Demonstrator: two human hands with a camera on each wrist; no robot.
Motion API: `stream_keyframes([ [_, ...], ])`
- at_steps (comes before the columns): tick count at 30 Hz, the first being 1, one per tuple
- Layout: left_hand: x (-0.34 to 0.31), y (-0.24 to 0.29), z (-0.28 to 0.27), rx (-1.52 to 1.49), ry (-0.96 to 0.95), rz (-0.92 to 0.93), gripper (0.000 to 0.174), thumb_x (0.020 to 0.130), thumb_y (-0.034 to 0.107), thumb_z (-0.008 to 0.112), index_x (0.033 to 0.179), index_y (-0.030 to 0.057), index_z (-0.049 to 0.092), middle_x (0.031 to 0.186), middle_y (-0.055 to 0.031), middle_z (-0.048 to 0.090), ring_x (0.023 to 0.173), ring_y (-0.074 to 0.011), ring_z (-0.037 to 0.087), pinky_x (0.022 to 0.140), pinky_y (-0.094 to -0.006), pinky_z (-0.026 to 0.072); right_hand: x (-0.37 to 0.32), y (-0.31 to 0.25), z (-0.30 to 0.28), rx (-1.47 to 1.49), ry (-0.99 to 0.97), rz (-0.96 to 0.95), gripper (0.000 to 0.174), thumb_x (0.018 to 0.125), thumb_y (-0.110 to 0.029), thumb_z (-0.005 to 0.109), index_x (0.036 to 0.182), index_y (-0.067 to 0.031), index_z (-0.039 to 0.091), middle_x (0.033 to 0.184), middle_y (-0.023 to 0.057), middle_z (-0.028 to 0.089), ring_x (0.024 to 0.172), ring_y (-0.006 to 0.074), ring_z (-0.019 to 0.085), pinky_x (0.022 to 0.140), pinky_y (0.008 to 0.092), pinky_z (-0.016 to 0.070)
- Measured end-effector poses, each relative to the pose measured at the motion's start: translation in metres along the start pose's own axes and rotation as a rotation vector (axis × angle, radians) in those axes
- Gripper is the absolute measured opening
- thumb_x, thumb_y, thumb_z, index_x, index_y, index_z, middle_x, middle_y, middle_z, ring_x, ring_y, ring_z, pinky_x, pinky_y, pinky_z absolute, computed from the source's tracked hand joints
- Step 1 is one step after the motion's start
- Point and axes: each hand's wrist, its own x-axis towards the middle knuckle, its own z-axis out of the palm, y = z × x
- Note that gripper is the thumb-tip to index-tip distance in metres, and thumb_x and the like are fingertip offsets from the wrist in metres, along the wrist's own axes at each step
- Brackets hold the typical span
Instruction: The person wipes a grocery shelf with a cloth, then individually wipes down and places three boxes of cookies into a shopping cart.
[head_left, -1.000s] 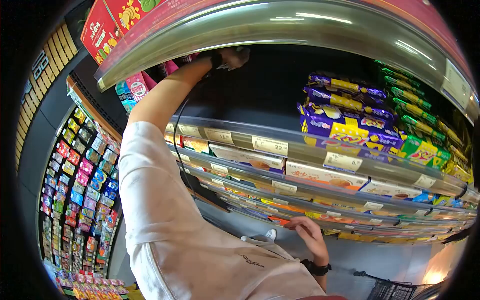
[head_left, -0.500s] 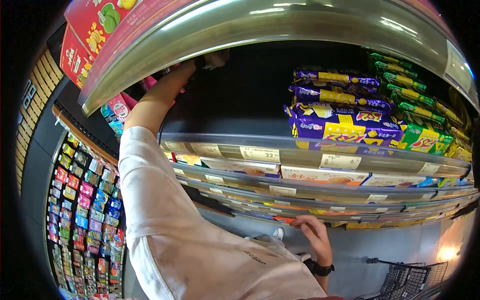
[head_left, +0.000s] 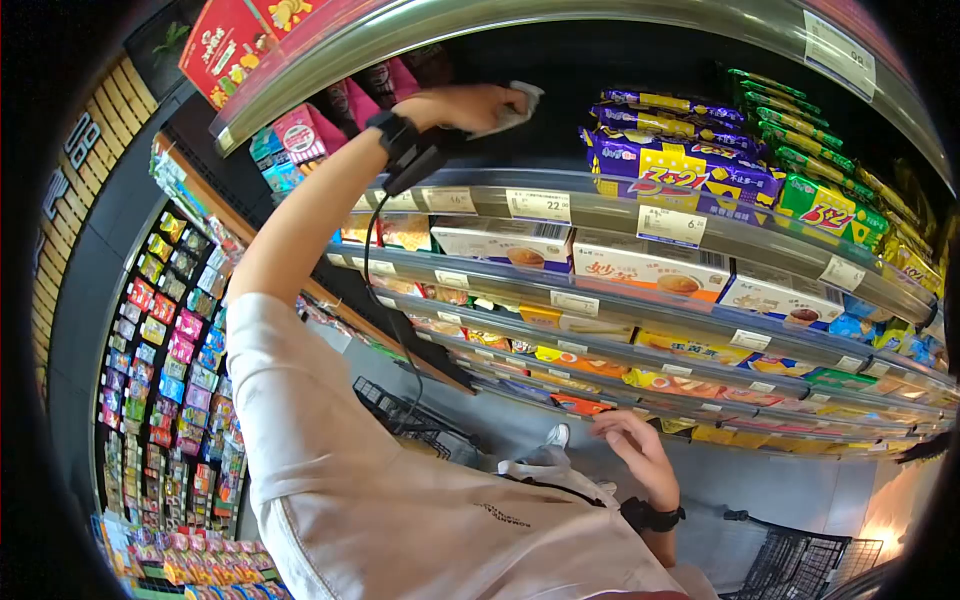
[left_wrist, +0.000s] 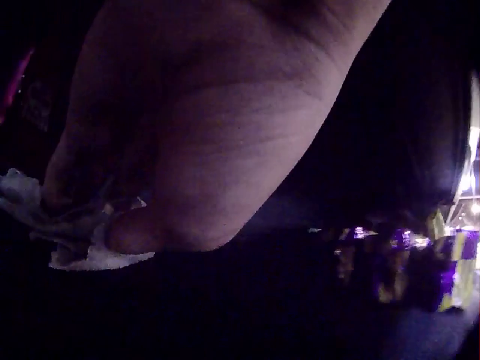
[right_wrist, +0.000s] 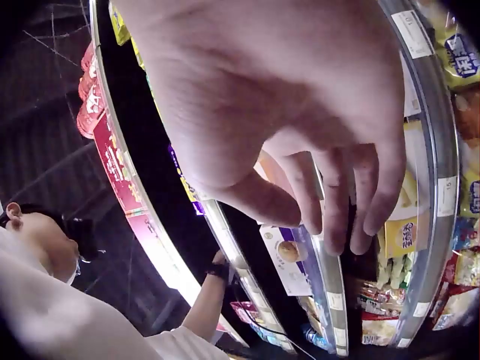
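Note:
My left hand (head_left: 465,106) reaches into the dark upper shelf and grips a crumpled whitish cloth (head_left: 517,108) over the black shelf surface (head_left: 475,152). In the left wrist view the cloth (left_wrist: 101,259) is bunched between the thumb and fingers. Purple biscuit packs (head_left: 690,165) stand in a row to the right of this hand, and pink packages (head_left: 350,105) lie to its left. Lower down, my right hand (head_left: 645,460) hangs in front of the lower shelves with loosely bent fingers and nothing in them, as the right wrist view also shows.
A clear shelf lip with price tags (head_left: 540,205) runs along the shelf front. Green biscuit packs (head_left: 825,210) stand farther right, boxed snacks (head_left: 650,268) below. A black cable (head_left: 368,265) trails from the left wrist. Black shopping carts (head_left: 790,565) stand on the floor.
My left hand first went deeper into the shelf's shadow, then came out toward the front and right with the cloth. The head view has shifted, showing more lower shelves. My right hand keeps its pose.

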Motion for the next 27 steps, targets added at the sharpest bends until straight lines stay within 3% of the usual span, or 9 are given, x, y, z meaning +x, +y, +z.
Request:
stream_keyframes([
  [1, -0.011, -0.001, 0.007, -0.051, 0.078, 0.157, 0.057, 0.078, 0.003, 0.048, 0.133, 0.0175, 0.055, 0.111, -0.02, 0.066, 0.098, -0.0331, 0.065, 0.083, -0.0425, 0.0502, -0.002, 0.004, 0.002, 0.02, -0.037, 0.02, 0.026, 0.102, -0.011, 0.055, 0.125, 0.0005, 0.06, 0.114, 0.0113, 0.069, 0.11, 0.0189, 0.064, 0.097, 0.0313, 0.0475],
  [2, -0.024, 0.016, 0.004, -0.093, -0.036, 0.07, 0.058, 0.083, -0.005, 0.045, 0.138, 0.0117, 0.05, 0.126, -0.0223, 0.062, 0.107, -0.0342, 0.062, 0.094, -0.0383, 0.0473, -0.001, 0.006, 0.003, 0.036, -0.073, 0.036, 0.026, 0.102, -0.012, 0.056, 0.125, -0.0001, 0.06, 0.114, 0.011, 0.069, 0.11, 0.0188, 0.064, 0.097, 0.0308, 0.0471],
  [5, -0.071, 0.05, 0.005, -0.154, 0.023, 0.186, 0.045, 0.091, -0.002, 0.048, 0.135, 0.0066, 0.052, 0.129, -0.0197, 0.062, 0.119, -0.0285, 0.061, 0.101, -0.039, 0.0459, 0.002, 0.008, 0.002, 0.046, -0.198, 0.083, 0.029, 0.103, -0.011, 0.055, 0.131, -0.0001, 0.057, 0.119, 0.0096, 0.065, 0.116, 0.0171, 0.061, 0.101, 0.0318, 0.047],
  [12, -0.088, 0.057, -0.001, -0.257, -0.035, 0.154, 0.043, 0.102, 0.005, 0.04, 0.143, 0.0081, 0.05, 0.14, -0.0171, 0.058, 0.129, -0.029, 0.056, 0.11, -0.0369, 0.0406, 0.02, 0.022, 0.005, 0.059, -0.276, 0.081, 0.029, 0.103, -0.01, 0.056, 0.13, -0.0006, 0.058, 0.119, 0.0096, 0.065, 0.116, 0.0162, 0.061, 0.101, 0.0313, 0.0471],
  [14, -0.077, 0.055, -0.005, -0.214, -0.06, 0.138, 0.044, 0.104, 0.008, 0.039, 0.148, 0.0101, 0.047, 0.145, -0.018, 0.055, 0.132, -0.0296, 0.054, 0.112, -0.0366, 0.039, 0.026, 0.021, 0.007, 0.064, -0.276, 0.07, 0.028, 0.103, -0.009, 0.056, 0.13, -0.0004, 0.058, 0.119, 0.009, 0.065, 0.115, 0.0155, 0.061, 0.1, 0.0306, 0.0473],
  [17, -0.042, 0.04, -0.004, -0.044, -0.073, 0.189, 0.051, 0.104, 0.017, 0.038, 0.154, 0.0259, 0.043, 0.151, -0.0179, 0.05, 0.135, -0.0361, 0.051, 0.113, -0.0373, 0.0375, 0.037, 0.025, 0.01, 0.067, -0.245, 0.062, 0.028, 0.104, -0.01, 0.056, 0.129, -0.0004, 0.058, 0.12, 0.0086, 0.065, 0.115, 0.015, 0.06, 0.099, 0.0296, 0.0474],
  [20, 0.004, 0.019, 0.001, 0.007, 0.004, 0.275, 0.049, 0.106, 0.018, 0.037, 0.155, 0.0242, 0.042, 0.147, -0.0209, 0.053, 0.131, -0.036, 0.055, 0.111, -0.0367, 0.0398, 0.049, 0.029, 0.013, 0.07, -0.205, 0.098, 0.027, 0.104, -0.01, 0.055, 0.129, -0.0005, 0.059, 0.12, 0.0084, 0.065, 0.115, 0.015, 0.061, 0.098, 0.029, 0.0475],
  [23, 0.044, 0.015, -0.014, 0.083, -0.097, 0.089, 0.053, 0.102, 0.017, 0.04, 0.155, 0.0214, 0.041, 0.138, -0.024, 0.06, 0.114, -0.0318, 0.062, 0.099, -0.0376, 0.0456, 0.062, 0.02, 0.02, 0.081, -0.141, 0.047, 0.026, 0.104, -0.009, 0.055, 0.128, -0.0003, 0.059, 0.12, 0.0089, 0.066, 0.115, 0.016, 0.061, 0.099, 0.0302, 0.0471],
  [27, 0.128, -0.042, -0.015, 0.12, -0.145, 0.113, 0.057, 0.099, 0.014, 0.041, 0.156, 0.0226, 0.042, 0.149, -0.0208, 0.052, 0.124, -0.0321, 0.057, 0.104, -0.042, 0.0433, 0.076, 0.02, 0.024, 0.071, -0.053, 0.004, 0.025, 0.104, -0.006, 0.053, 0.128, 0.001, 0.058, 0.12, 0.0096, 0.066, 0.115, 0.0173, 0.061, 0.102, 0.0321, 0.0461],
])
